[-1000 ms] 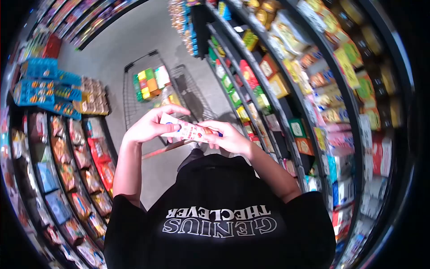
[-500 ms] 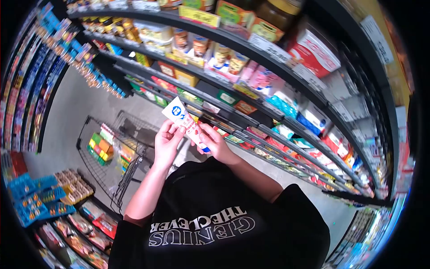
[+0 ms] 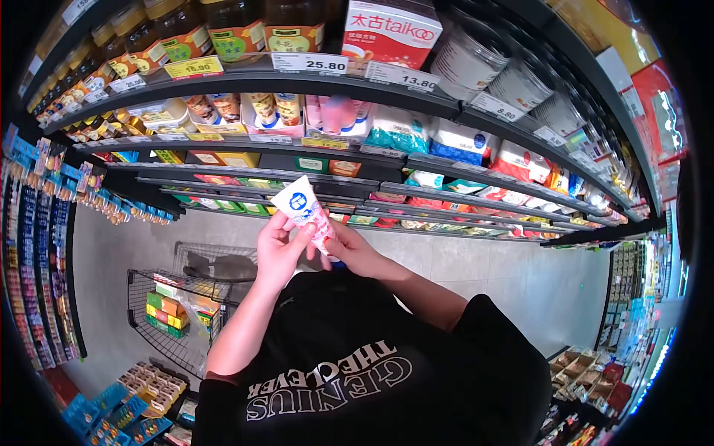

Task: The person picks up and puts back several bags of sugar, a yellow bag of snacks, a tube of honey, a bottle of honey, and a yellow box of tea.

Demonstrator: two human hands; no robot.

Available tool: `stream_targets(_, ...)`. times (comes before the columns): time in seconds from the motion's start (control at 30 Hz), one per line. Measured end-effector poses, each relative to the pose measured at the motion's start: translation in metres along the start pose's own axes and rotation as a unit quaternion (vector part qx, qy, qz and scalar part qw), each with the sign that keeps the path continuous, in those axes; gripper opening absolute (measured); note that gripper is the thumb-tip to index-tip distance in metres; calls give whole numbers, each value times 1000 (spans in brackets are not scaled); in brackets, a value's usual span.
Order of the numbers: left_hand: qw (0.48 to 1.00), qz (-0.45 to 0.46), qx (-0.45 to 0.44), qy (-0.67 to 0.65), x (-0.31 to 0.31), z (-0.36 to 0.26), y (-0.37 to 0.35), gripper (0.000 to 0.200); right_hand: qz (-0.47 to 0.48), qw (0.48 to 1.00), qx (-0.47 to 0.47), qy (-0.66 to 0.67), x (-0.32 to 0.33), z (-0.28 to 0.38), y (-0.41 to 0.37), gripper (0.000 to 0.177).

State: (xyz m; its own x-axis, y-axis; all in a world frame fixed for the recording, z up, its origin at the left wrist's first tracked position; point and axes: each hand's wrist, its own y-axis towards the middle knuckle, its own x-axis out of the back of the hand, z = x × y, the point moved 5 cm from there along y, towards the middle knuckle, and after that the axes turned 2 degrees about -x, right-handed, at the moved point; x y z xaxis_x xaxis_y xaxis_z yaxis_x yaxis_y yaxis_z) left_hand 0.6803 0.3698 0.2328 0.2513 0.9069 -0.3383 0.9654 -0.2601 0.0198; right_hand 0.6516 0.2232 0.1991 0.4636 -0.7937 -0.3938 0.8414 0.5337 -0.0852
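Note:
A white and pink tube (image 3: 303, 209) with a blue round logo is held up in front of my chest, its wide flat end tilted to the upper left. My left hand (image 3: 281, 249) pinches it from the left, thumb on the printed face. My right hand (image 3: 348, 249) grips the lower part from the right, with fingers partly behind the tube. The lower end is largely covered by my fingers, with a bit of dark blue showing beneath.
Store shelves (image 3: 357, 167) with jars, bags and price tags curve across the front. A wire shopping cart (image 3: 160, 338) holding colourful boxes (image 3: 165, 312) stands at the left. Snack displays (image 3: 152, 386) are at the lower left, and more cartons (image 3: 587, 372) at the lower right.
The view has turned and levelled, so the shelves now run more horizontally. Both hands still hold the tube, and my right hand covers more of its lower part.

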Motion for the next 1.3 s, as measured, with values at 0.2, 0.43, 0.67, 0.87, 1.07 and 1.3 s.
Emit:
stream_targets(0.2,934,101,-167,300,-22,-36,10,60,-130,930,159,-303,4,59,-20,44)
stream_targets(0.43,995,25,-3,101,21,25,-4,51,-240,792,349,-438,43,110,1,40)
stream_targets(0.67,925,-152,73,342,181,132,-95,21,-319,707,428,-463,88,141,27,44)
stream_targets(0.87,754,-327,47,568,245,139,-201,19,-347,659,368,-557,102,137,42,33)
stream_targets(1.07,754,-392,92,520,256,163,-239,27,-449,679,253,-523,99,130,54,32)
stream_targets(1.3,729,-452,124,498,257,174,-247,30,-477,588,324,-567,79,130,60,35)
